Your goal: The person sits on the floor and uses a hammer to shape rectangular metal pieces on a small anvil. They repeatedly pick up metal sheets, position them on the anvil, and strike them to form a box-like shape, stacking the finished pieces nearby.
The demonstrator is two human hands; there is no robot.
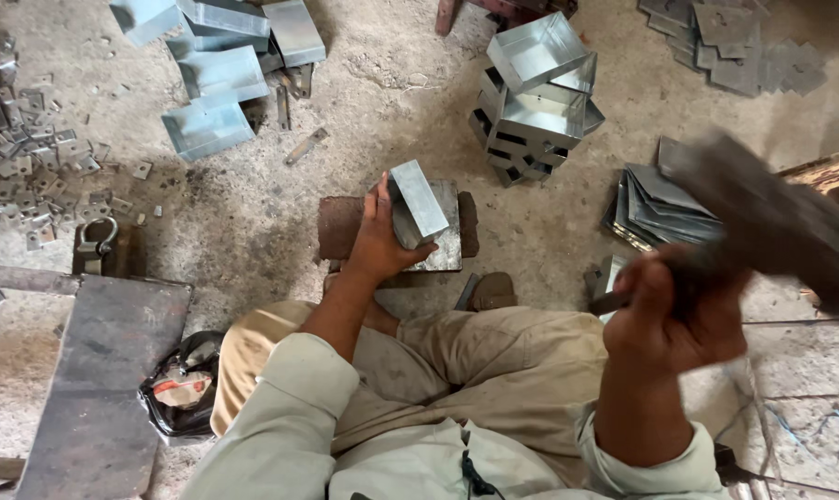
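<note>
Left hand [375, 243] grips folded metal box [417, 202] on block [345, 225], frame centre. Right hand [676, 315] clenches raised hammer [762, 218] (blurred). Advice: keep fingers off strike edge, hit square.

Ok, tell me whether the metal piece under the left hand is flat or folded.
Folded. The metal piece shows a bent box-like shape with raised sides, held by the left hand on the block.
</note>
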